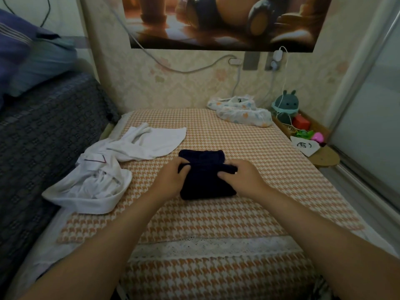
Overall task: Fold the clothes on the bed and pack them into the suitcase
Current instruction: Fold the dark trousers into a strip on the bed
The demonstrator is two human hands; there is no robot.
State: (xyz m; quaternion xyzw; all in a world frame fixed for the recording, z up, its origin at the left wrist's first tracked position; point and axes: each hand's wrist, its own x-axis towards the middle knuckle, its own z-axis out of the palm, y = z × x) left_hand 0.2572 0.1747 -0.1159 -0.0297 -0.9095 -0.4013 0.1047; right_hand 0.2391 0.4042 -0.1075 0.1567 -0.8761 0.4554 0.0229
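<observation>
Head view: one dark navy folded knit garment (205, 188) lies mid-bed on the orange-and-white houndstooth cover (270, 180), straight ahead, its long axis running slightly away from the person. The left hand (173, 180) and right hand (242, 180) each pinch its upper fold, one at either side, equally near. One white crumpled clothing heap (97, 180) lies to the left; no suitcase is in view

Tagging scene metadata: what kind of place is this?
Most likely a small home bedroom: a bed with a houndstooth sheet, a dark garment and white clothes lying on it, pillows piled at the left, a poster on the wallpapered wall.
</observation>
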